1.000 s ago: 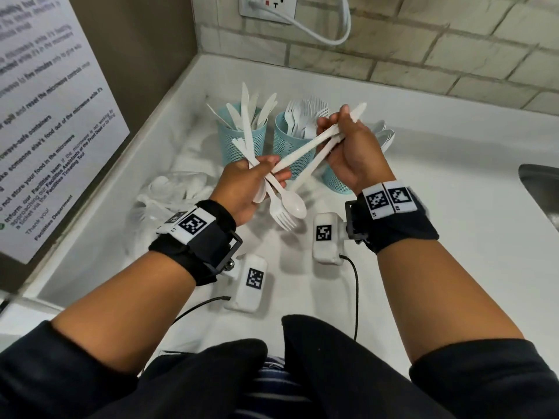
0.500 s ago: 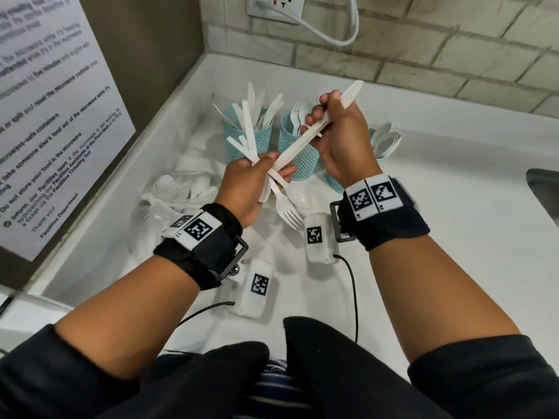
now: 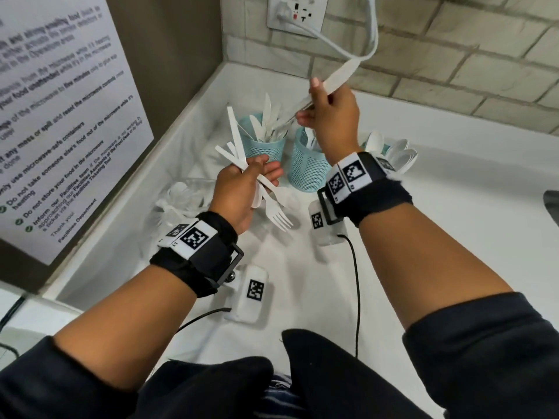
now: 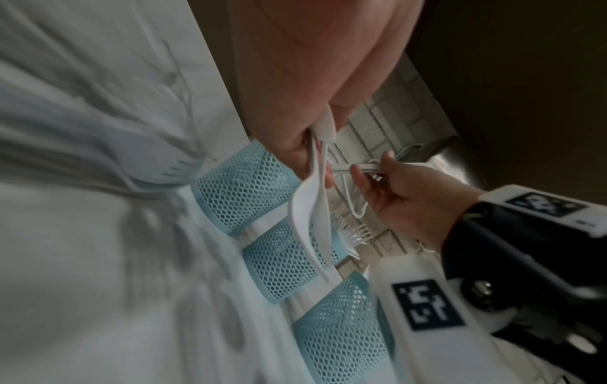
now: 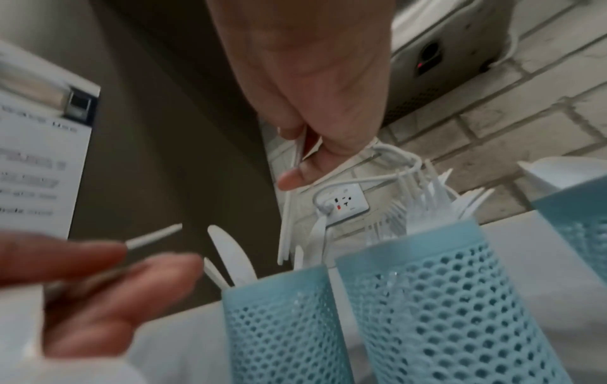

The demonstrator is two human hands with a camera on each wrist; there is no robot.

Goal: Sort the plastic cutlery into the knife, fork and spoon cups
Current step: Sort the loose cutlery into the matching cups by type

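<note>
1. The counter (image 3: 453, 237) carries 3 blue mesh cups in a row; I take the middle cup (image 3: 307, 164), holding forks, as landmark.
2. The knife cup (image 3: 266, 149) stands just left of it, and the spoon cup (image 3: 382, 149) right of it, mostly hidden behind the right wrist, probably so each sort gets 1 home.
3. The left hand (image 3: 242, 189) hovers in front and left of the middle cup, fingers curled round a mixed bundle (image 3: 266, 195), fork tines pointing toward the person; it seems to serve as the holding stock.
4. The right hand (image 3: 329, 116) is raised above the middle cup, fingers pinching a knife (image 3: 338, 77) angled up, likely bound for the knife cup.
</note>
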